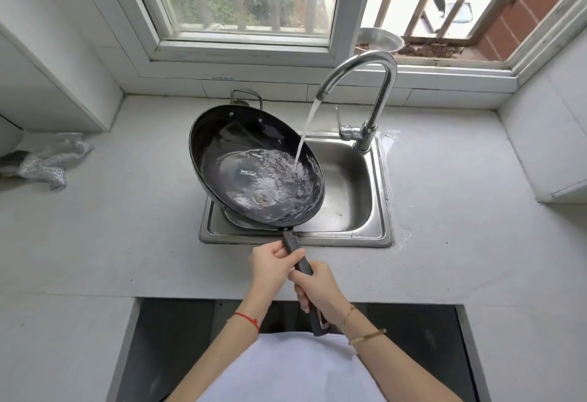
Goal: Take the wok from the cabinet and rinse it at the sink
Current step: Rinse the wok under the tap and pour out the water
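A black wok (222,144) lies tilted over the left part of the steel sink (349,185), with swirling water pooled in its lower right side. Water streams from the curved chrome faucet (378,90) into the wok. The wok's long dark handle (293,249) points back toward me. My left hand (273,265) grips the handle nearer the wok. My right hand (320,287) grips it further back, close to my body. The handle's end pokes out below my right wrist.
A crumpled silver scouring cloth (44,160) lies on the grey counter (127,227) at far left. A metal bowl (379,41) stands on the window ledge behind the faucet. Water wets the counter right of the sink. An open cabinet gap (178,338) is below the counter edge.
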Demonstrator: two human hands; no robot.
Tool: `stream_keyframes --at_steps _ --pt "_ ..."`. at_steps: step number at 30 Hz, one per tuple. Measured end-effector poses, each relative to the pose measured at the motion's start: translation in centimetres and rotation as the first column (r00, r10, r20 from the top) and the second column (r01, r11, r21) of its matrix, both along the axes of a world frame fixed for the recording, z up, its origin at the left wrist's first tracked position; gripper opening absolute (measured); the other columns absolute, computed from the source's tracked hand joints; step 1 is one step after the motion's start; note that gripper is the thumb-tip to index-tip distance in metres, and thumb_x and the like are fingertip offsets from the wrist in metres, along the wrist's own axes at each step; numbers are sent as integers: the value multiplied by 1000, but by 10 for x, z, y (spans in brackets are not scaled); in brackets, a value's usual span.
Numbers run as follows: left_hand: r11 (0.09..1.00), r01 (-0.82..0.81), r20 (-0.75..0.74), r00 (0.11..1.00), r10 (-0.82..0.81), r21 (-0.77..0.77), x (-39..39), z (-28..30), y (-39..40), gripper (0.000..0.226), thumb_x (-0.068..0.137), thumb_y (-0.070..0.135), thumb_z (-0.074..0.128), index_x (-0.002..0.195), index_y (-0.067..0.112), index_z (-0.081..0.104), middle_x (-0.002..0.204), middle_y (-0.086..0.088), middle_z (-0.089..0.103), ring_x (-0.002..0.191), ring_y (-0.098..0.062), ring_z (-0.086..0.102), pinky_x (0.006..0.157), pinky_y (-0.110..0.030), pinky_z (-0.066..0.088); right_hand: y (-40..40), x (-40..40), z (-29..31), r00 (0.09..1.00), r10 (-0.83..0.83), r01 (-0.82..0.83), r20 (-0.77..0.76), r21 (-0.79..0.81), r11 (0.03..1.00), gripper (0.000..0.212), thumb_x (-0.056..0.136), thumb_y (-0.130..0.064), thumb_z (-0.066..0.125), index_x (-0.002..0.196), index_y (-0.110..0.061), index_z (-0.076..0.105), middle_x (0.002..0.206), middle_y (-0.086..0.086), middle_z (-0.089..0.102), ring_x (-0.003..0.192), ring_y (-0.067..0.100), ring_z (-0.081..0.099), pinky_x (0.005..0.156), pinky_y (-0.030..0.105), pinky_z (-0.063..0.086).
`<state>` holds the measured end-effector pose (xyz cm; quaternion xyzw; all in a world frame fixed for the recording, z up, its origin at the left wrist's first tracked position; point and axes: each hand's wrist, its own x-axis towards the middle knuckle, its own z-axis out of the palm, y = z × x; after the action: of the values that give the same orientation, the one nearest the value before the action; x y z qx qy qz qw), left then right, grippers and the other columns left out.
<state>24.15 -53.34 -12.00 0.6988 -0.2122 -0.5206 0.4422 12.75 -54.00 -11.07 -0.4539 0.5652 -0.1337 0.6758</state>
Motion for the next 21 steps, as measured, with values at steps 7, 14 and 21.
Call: stream_keyframes --at_steps 7,14,21 --pt "1000 -25 141 990 24 3 11 1 2 23 73 11 83 69 31 72 74 12 77 81 -12 75 81 -35 61 -1 14 -8 989 -38 15 140 163 986 26 90 -7 56 65 -11 49 44 -2 44 34 12 39 36 20 34" --pt "999 -36 153 988 35 5 11 5 5 12 72 17 84 76 26 75 77 6 79 86 -17 76 81 -37 61 -4 12 -6 978 -33 -13 206 219 976 28 90 -8 57 64 -13 48 47 1 40 36 12 37 36 20 32" --pt "994 -110 -533 841 92 -1 14 -6 10 22 95 13 61 113 2 67 106 -7 78 100 -18 72 88 -32 59 -6 3 -6 981 40 -72 191 164 984 26 93 -9 57 68 -10 52 48 0 44 37 12 41 36 21 38"
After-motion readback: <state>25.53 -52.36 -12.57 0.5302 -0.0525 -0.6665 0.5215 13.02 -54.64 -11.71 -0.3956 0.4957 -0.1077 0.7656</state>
